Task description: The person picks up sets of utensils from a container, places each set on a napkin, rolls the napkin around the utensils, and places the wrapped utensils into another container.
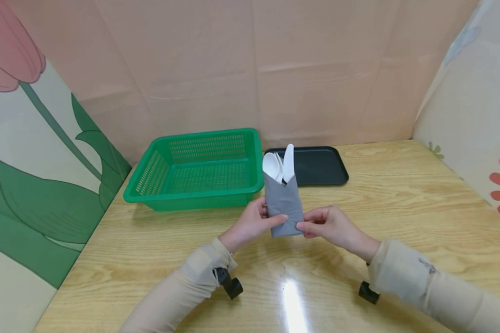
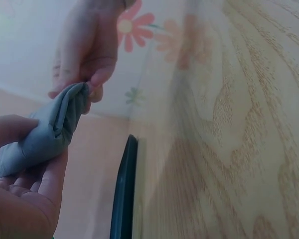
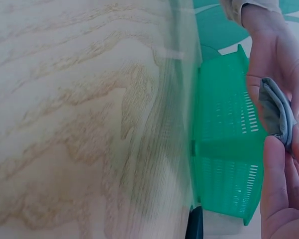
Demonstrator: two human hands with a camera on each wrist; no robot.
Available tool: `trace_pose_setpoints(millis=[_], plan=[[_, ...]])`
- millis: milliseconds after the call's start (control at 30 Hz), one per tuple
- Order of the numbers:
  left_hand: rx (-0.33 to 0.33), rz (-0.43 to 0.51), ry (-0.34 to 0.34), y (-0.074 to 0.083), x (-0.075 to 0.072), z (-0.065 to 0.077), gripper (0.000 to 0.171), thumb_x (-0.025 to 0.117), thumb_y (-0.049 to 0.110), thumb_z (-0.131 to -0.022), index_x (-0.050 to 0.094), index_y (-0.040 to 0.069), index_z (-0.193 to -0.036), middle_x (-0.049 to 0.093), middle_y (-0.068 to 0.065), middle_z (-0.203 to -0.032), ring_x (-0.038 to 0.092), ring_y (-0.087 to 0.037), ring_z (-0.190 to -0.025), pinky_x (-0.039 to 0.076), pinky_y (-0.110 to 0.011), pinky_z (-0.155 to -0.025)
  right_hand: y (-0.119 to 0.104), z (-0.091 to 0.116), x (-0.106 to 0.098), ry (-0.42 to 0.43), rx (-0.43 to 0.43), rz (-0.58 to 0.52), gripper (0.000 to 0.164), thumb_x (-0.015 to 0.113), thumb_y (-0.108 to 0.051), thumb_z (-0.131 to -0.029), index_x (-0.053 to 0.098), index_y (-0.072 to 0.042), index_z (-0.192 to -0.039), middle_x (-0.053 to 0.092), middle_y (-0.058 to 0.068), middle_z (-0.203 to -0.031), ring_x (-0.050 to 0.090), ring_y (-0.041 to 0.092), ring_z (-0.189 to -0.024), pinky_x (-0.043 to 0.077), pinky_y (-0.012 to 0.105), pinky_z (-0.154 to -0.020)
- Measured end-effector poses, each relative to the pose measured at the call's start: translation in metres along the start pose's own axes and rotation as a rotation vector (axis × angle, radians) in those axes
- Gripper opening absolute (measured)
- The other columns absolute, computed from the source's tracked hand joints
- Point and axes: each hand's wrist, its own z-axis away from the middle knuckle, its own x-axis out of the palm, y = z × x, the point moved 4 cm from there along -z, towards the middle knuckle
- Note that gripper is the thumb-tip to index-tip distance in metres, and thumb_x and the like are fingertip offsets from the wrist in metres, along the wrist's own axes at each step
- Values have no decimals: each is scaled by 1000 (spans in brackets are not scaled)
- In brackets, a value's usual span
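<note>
A folded grey napkin is held up above the table, its pocket carrying a white spoon, a white fork and a white knife whose upper ends stick out. My left hand grips the napkin from its left side, thumb across the front and fingers behind. At the lower right corner, my right hand pinches the napkin's edge between thumb and fingers. In the left wrist view the napkin shows its folded bottom end. The cutlery is hidden in both wrist views.
Behind the left hand stands a green perforated plastic basket on the wooden table. A black tray lies to the basket's right, partly behind the napkin and cutlery. A pinkish sheet backs the table.
</note>
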Motion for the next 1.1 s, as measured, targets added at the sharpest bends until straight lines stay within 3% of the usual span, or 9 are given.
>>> trace_pose_setpoints(millis=[200, 433, 567, 900, 1100], plan=[[13, 0, 18, 3, -3, 1, 43, 63, 10, -88, 50, 7, -129, 62, -17, -122, 63, -25, -106, 52, -34, -87, 1, -4, -1, -12, 2, 1, 44, 67, -29, -85, 64, 5, -112, 71, 14, -98, 69, 22, -86, 56, 38, -78], [48, -25, 80, 10, -13, 2, 41, 62, 10, -89, 50, 4, -128, 60, -18, -122, 62, -27, -108, 52, -36, -89, -2, -10, -2, -8, -12, -10, 46, 57, -32, -92, 59, 8, -115, 68, 13, -97, 65, 12, -83, 56, 36, -80], [51, -25, 114, 15, -19, 3, 41, 61, 11, -89, 49, 4, -128, 60, -17, -123, 61, -27, -108, 52, -37, -89, -4, -16, -3, -1, -21, -10, 44, 52, -31, -95, 57, 8, -114, 65, 16, -97, 65, 18, -86, 56, 32, -79], [47, -27, 167, 26, -36, 3, 45, 60, 11, -90, 45, 7, -133, 57, -15, -128, 57, -28, -115, 48, -40, -95, -19, -48, -4, 35, -68, 37, 33, 53, -18, -95, 56, 7, -116, 63, 21, -107, 66, 24, -87, 56, 31, -77], [34, -5, 200, 35, -48, 4, 47, 58, 12, -91, 42, 11, -135, 54, -13, -132, 55, -28, -120, 45, -43, -99, -30, -70, -1, 53, -60, 54, 31, 52, -18, -96, 55, 4, -118, 61, 19, -108, 64, 14, -84, 56, 33, -80]])
